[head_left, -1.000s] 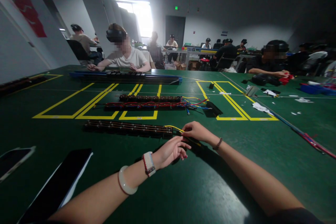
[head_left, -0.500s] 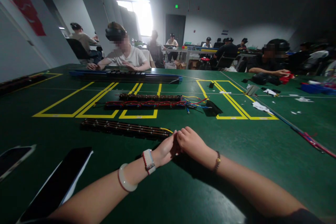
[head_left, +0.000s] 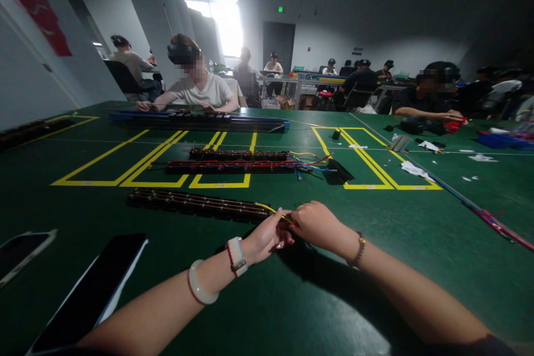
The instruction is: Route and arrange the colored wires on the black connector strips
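Note:
A long black strip with copper-coloured rods (head_left: 196, 204) lies on the green table in front of me. From its right end a yellow wire (head_left: 267, 207) runs into my hands. My left hand (head_left: 269, 236) is closed on the wire, thumb on top and fingertips curled below it. Just to the right, my right hand (head_left: 315, 223) is closed around the wire farther along; its fingertips are mostly hidden behind the back of the hand. The wire's far end cannot be made out.
Beyond lie a wired black strip (head_left: 233, 167) with red and blue wires and a black piece (head_left: 340, 171). Yellow tape outlines (head_left: 367, 186) mark the table. A dark phone-like slab (head_left: 95, 283) lies at near left. A co-worker (head_left: 204, 86) sits opposite; paper scraps (head_left: 415, 169) lie right.
My right hand has slid to the right, away from my left hand, and more of the yellow wire now shows between them. My left hand has stayed nearly in place.

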Demonstrator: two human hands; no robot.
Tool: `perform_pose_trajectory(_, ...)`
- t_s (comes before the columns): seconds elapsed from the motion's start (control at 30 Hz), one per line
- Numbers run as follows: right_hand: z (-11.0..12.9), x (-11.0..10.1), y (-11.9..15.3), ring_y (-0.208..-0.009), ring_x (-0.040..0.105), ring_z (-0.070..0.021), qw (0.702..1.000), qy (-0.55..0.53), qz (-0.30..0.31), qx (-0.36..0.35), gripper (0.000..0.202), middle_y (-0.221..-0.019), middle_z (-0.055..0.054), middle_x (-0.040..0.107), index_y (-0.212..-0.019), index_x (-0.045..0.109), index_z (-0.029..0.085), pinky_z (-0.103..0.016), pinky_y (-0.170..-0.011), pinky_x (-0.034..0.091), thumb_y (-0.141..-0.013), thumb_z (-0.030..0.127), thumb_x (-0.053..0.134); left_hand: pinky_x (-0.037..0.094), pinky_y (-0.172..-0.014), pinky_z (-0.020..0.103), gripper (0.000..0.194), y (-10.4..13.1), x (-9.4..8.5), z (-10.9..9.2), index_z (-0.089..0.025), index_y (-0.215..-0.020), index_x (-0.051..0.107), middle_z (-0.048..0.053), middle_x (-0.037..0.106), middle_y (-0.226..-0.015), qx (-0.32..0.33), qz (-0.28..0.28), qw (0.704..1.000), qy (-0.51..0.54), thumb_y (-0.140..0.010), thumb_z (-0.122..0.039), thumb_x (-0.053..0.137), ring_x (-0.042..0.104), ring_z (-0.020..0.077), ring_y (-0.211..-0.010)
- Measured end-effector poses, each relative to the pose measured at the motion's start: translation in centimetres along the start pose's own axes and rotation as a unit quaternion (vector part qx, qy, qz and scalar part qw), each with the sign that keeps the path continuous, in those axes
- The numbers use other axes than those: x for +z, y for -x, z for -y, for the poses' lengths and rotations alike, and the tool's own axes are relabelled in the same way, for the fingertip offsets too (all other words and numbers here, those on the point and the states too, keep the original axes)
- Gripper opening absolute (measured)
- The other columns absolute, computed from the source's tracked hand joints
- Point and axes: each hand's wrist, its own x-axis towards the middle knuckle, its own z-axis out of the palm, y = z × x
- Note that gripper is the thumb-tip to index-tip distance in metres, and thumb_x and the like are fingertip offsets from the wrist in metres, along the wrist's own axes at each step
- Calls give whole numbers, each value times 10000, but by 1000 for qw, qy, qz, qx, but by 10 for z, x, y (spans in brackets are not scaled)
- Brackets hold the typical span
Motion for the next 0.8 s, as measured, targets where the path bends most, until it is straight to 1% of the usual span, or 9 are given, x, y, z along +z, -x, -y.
perform_pose_trajectory(0.07, -4, 3, -2, -668, 592, -176, 1000, 8, -6, 17, 188, -741, -92, 648, -786, 664, 146, -287, -629, 345, -866, 282, 563, 228, -384, 170, 387, -1, -1, 2, -154, -1035, 492, 19, 574, -726, 1, 8, 1000, -3, -946, -489, 318, 543, 85, -498)
perform_pose_trajectory(0.13, -13, 5, -7, -678, 583, -174, 999, 13, -28, 41, 187, -754, -99, 638, -806, 655, 140, -287, -640, 343, -886, 250, 527, 294, -416, 178, 373, -1, -1, 4, -136, -1012, 505, 53, 608, -799, 13, 23, 1000, -10, -945, -468, 348, 566, 92, -531)
perform_pose_trajectory(0.2, -23, 7, -12, -704, 570, -167, 997, 12, -57, 43, 175, -789, -84, 629, -944, 655, 163, -286, -656, 338, -903, 219, 494, 369, -479, 191, 280, -1, 0, 5, -120, -993, 513, 87, 624, -889, 28, 36, 999, -18, -943, -375, 408, 596, 100, -596)
perform_pose_trajectory(0.27, -32, 12, -17, -741, 550, -164, 997, 16, -80, 15, 257, -825, -62, 617, -1122, 617, 220, -289, -676, 330, -906, 187, 483, 408, -535, 196, 191, 1, 1, 5, -112, -968, 512, 100, 621, -936, 29, 41, 999, -21, -930, -289, 455, 619, 108, -665)
perform_pose_trajectory(0.33, -37, 21, -21, -776, 528, -172, 995, 34, -90, -21, 329, -848, -60, 599, -1207, 582, 246, -297, -695, 323, -898, 173, 497, 416, -548, 193, 165, 3, 3, 4, -114, -939, 499, 94, 615, -915, 20, 41, 999, -23, -921, -276, 477, 634, 119, -701)
perform_pose_trajectory(0.47, -40, 44, -26, -807, 489, -181, 991, 51, -81, -91, 314, -868, -74, 566, -1217, 581, 211, -301, -705, 317, -915, 220, 496, 438, -563, 213, 242, 5, 4, 2, -130, -959, 460, 125, 626, -973, 1, 58, 998, -38, -919, -368, 473, 651, 141, -715)
perform_pose_trajectory(0.53, -40, 54, -27, -812, 475, -179, 990, 45, -82, -109, 318, -877, -71, 556, -1228, 571, 207, -300, -712, 321, -923, 244, 490, 443, -576, 219, 240, 6, 4, 2, -127, -958, 453, 149, 625, -1013, -3, 63, 997, -41, -928, -365, 451, 650, 139, -711)
perform_pose_trajectory(0.7, -46, 67, -27, -814, 457, -174, 990, 13, -112, -90, 324, -882, -60, 540, -1231, 576, 251, -302, -751, 333, -914, 265, 513, 406, -546, 188, 170, 8, 9, 1, -107, -946, 466, 108, 625, -883, 9, 14, 1000, -25, -951, -257, 386, 593, 85, -608)
perform_pose_trajectory(0.8, -48, 70, -28, -816, 454, -173, 990, 0, -127, -66, 321, -876, -58, 537, -1223, 587, 259, -297, -764, 335, -909, 252, 520, 319, -450, 171, 185, 11, 14, -6, -120, -939, 467, 36, 585, -753, 33, -26, 997, -70, -953, -273, 362, 464, 40, -459)
